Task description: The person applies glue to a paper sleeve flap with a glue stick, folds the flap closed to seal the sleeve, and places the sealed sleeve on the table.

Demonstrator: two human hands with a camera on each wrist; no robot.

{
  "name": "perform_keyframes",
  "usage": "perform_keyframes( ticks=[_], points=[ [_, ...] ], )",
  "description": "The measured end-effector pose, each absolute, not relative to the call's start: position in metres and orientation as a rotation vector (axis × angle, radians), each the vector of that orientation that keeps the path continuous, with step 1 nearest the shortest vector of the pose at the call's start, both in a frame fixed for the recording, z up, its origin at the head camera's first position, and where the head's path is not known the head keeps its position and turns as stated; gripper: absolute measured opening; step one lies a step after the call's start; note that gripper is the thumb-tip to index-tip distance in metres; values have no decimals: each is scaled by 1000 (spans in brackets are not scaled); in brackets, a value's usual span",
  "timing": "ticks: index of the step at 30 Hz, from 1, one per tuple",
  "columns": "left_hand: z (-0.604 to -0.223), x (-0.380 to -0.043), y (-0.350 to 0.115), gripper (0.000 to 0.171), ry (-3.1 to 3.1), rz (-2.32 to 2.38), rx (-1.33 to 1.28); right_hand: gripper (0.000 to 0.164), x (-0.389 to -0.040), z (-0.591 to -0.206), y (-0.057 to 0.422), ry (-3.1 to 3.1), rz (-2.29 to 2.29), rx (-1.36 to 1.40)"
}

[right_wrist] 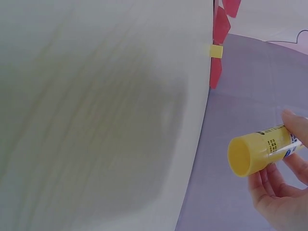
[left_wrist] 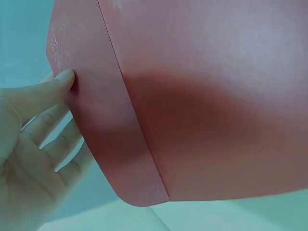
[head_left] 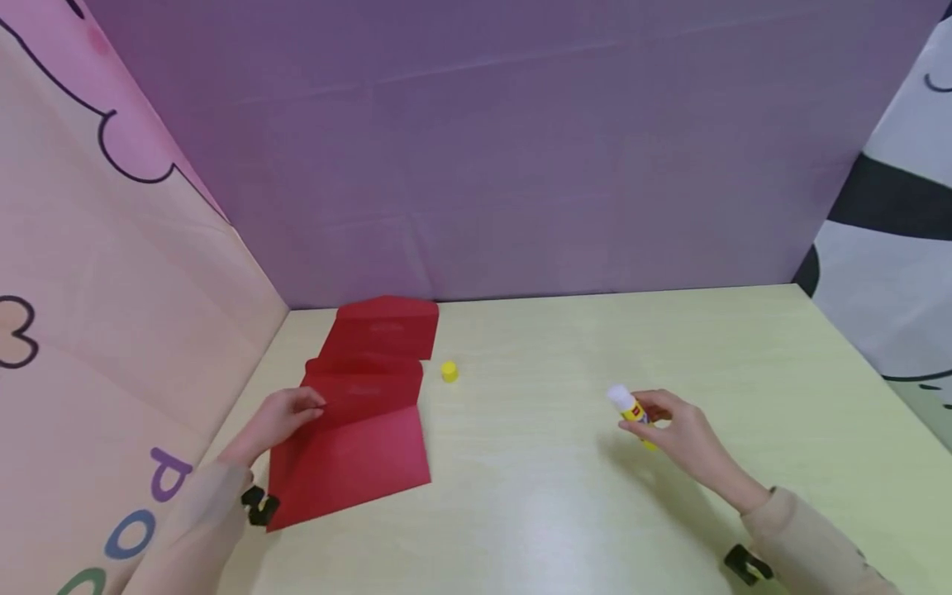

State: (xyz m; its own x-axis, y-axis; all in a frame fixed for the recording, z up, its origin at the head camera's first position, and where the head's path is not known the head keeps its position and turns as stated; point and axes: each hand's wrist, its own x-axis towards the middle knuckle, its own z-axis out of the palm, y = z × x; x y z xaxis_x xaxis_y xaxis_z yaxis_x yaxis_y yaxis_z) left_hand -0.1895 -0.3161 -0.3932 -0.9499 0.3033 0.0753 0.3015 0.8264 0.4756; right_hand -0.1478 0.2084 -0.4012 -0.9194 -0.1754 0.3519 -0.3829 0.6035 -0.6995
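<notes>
My left hand (head_left: 284, 417) pinches the flap edge of a red envelope (head_left: 364, 463) at the left of the table. In the left wrist view, thumb and fingers grip the flap (left_wrist: 96, 110), and whitish glue smears show near its tip. To the right, my right hand (head_left: 680, 434) holds an uncapped glue stick (head_left: 638, 416) above the table, its white end pointing up and left. The right wrist view shows the yellow base of the glue stick (right_wrist: 260, 151). A small yellow cap (head_left: 449, 372) stands on the table, right of the envelopes.
Behind the gripped envelope lies another red envelope (head_left: 390, 330), near the table's back edge. The pale wooden table (head_left: 521, 463) meets a purple backdrop (head_left: 521, 165) at the back. Printed cloth panels stand at left (head_left: 134, 314) and right (head_left: 907, 273).
</notes>
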Motion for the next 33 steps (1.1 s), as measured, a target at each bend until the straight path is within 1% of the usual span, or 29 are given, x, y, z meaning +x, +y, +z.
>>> perform_keyframes(
  ticks=[7,15,22,33],
  points=[
    [-384,-203,-283,12,2932,869,574,29,-149,-402,209,-2604,1207,462],
    [-374,-219,-237,16,2877,912,575,29,-148,-402,211,-2603,1196,468],
    [-372,-234,-200,18,2825,931,578,29,-147,-401,211,-2587,1225,450],
    [-374,-249,-145,16,2761,952,689,30,-146,-401,214,-2597,1209,468]
  ],
)
